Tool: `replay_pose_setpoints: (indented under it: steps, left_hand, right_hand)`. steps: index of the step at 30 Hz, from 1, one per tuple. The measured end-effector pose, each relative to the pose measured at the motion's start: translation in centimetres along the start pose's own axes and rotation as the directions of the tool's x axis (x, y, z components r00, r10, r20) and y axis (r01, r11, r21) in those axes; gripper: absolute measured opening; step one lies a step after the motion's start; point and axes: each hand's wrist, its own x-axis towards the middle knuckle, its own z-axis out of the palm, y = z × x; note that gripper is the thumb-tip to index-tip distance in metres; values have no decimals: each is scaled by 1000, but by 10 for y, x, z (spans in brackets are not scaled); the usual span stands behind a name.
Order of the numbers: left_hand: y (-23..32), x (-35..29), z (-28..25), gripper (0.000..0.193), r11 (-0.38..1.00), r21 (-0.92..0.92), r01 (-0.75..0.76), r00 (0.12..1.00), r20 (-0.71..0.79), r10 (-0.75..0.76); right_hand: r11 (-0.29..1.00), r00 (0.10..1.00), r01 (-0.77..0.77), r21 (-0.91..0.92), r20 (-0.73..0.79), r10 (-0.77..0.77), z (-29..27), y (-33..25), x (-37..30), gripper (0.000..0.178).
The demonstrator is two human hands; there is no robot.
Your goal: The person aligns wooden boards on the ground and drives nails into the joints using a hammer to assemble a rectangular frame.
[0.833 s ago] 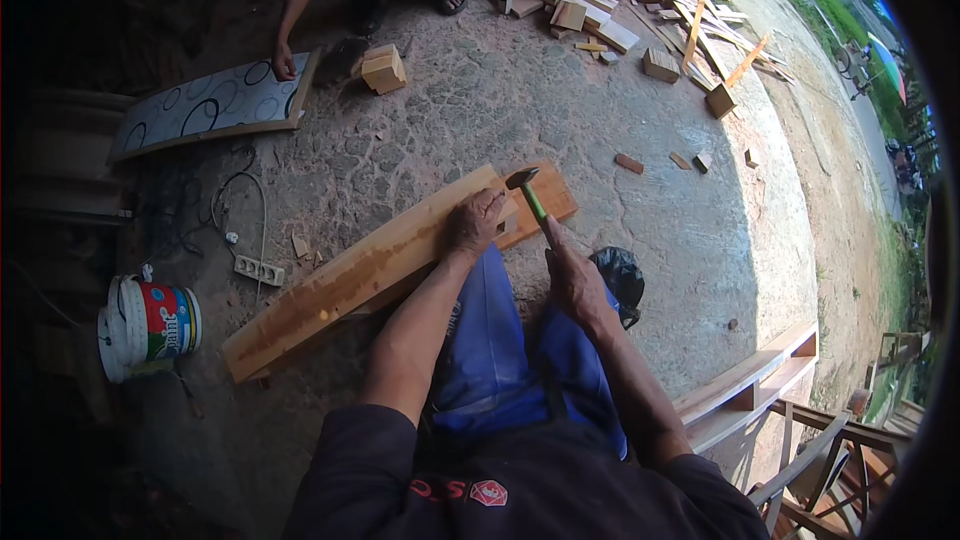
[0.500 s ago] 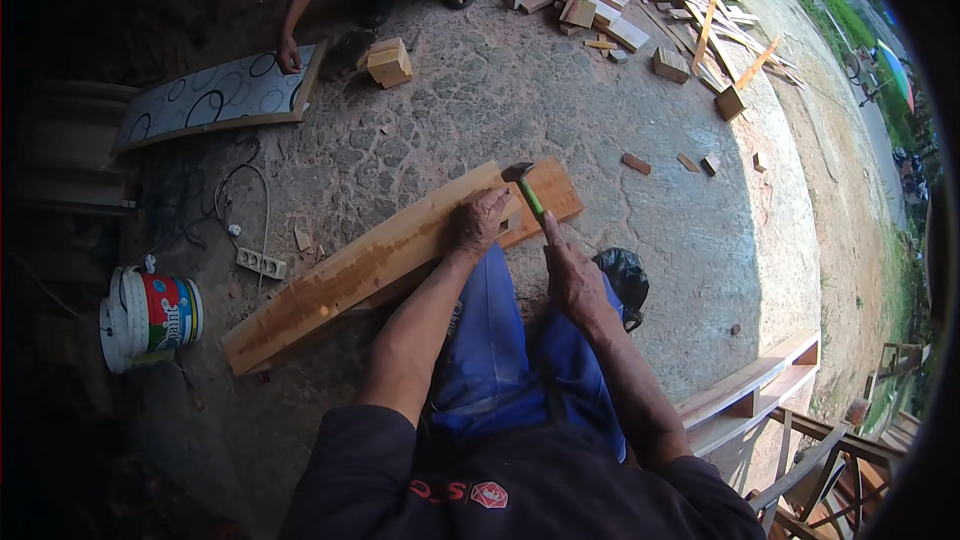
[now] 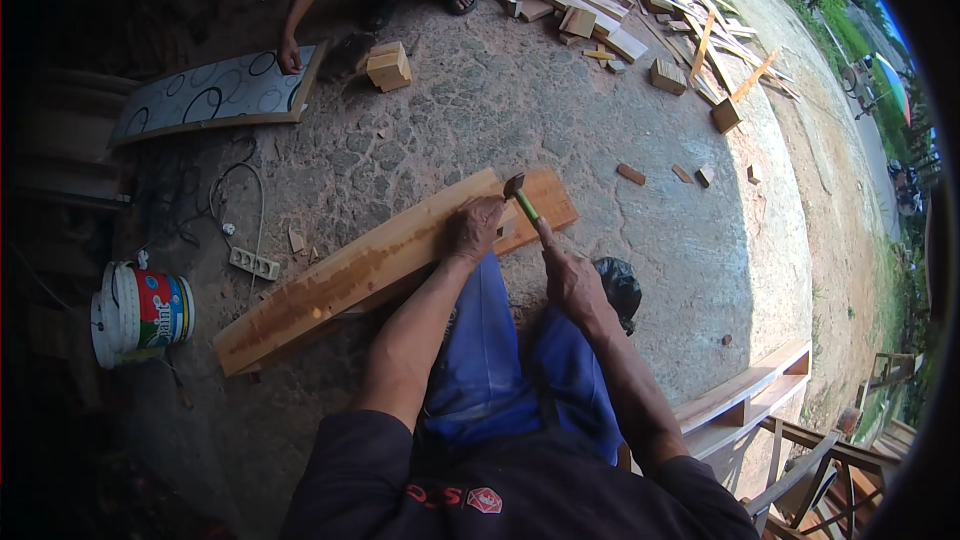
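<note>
My right hand [image 3: 574,285] is wrapped round the dark end of a hammer [image 3: 527,208] with a green handle. The hammer's metal head is close beside the fingers of my left hand [image 3: 479,225]. Those fingers are closed on top of a long wooden beam [image 3: 350,275], near its far right end; whatever they pinch is too small or hidden. Stained brown in patches, the beam slants from lower left to upper right, in front of my knees. Beneath its far end a shorter orange-brown board [image 3: 545,202] sticks out to the right.
A socket strip [image 3: 254,263] and a paint bucket [image 3: 150,315] stand at the left. Beyond, a crouching person's hand [image 3: 290,58] touches a patterned panel [image 3: 215,100]. Scrap wood [image 3: 650,15] lies at the far right, a black bag [image 3: 619,290] by my knee, a wooden frame [image 3: 745,402] lower right.
The hammer head has dropped slightly and come nearer to my left hand, its handle tilting more. My left hand keeps its place on the beam. The whole view has shifted a little.
</note>
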Motion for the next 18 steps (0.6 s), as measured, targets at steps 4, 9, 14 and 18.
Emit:
replay_pose_setpoints:
  steps: [4, 9, 14, 18]
  left_hand:
    - [7, 1, -4, 22, 997, 65, 39, 999, 3, -39]
    - [9, 6, -2, 23, 995, 83, 62, 997, 38, -66]
    - [-2, 3, -1, 23, 998, 36, 46, 999, -23, -45]
    - [-1, 0, 1, 23, 994, 50, 93, 996, 9, -94]
  right_hand:
    - [985, 948, 170, -4, -271, -165, -22, -27, -12, 68]
    - [987, 960, 157, -29, -232, -159, 5, -5, -13, 65]
    - [988, 975, 154, 13, -166, -150, 3, -6, -2, 63]
    - [956, 850, 294, 5, -459, -259, -9, -30, -15, 70]
